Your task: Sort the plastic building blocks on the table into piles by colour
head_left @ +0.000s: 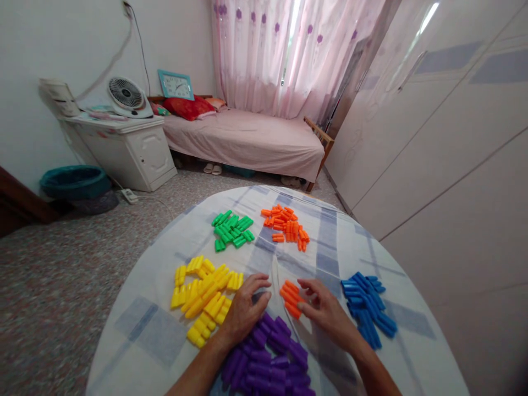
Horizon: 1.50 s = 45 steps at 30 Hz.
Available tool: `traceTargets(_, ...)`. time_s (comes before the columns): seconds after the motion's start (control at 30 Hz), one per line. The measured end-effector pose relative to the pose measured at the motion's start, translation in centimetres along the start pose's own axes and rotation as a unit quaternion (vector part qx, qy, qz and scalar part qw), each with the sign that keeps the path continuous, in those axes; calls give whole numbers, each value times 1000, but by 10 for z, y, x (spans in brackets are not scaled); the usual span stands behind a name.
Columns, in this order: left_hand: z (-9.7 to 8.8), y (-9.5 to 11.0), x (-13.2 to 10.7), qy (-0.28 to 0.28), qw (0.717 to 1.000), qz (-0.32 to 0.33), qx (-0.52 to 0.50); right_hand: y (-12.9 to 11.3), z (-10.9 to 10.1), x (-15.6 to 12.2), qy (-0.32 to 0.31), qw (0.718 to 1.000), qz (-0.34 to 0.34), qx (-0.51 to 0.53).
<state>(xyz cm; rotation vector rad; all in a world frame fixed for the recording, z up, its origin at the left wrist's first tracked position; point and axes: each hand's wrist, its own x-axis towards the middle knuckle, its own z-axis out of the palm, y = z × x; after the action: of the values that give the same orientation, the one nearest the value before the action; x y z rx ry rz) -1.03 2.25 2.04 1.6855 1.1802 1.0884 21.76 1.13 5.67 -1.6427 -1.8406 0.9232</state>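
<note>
My right hand (323, 309) is at the right side of a small row of orange plastic pieces (292, 300), its thumb and index finger against the row's right end. These pieces are slim, ridged and set side by side. Across from them, my left hand (248, 302) has its fingers curved and apart, with nothing between them. It hovers between a heap of yellow pieces (202, 291) and a pile of purple pieces (268, 357), partly covering both. Whether the orange row touches the tablecloth cannot be made out.
Similar green pieces (232, 230), more orange pieces (286, 224) and blue pieces (367, 308) lie in separate groups on the round table's checked cloth (144, 330). Beyond stand a bed (247, 137), a white cabinet (150, 154) with a fan (127, 94), and a teal bin (74, 181).
</note>
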Motion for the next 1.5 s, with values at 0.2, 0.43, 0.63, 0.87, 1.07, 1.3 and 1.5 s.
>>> traceTargets(0.2,0,-2,0,-4,1000,3,1,-10,22,-11,42,992,-33,-115)
traceTargets(0.43,1,-2,-1,-9,1000,-7,-1,-9,21,-1,52,989,-39,-134)
traceTargets(0.63,1,0,0,-4,1000,-13,-4,-7,-4,50,191,979,10,-66)
traceTargets(0.87,2,-3,0,6,1000,-12,-7,-1,-15,131,287,956,55,-17)
traceTargets(1.07,4,-8,1,14,1000,-7,-14,4,8,71,281,960,-6,-11)
traceTargets(1.3,4,-13,2,3,1000,-1,-6,70,-41,-19,404,897,-11,-182)
traceTargets(1.5,4,-12,3,8,1000,10,-5,148,-95,-30,400,889,173,-143)
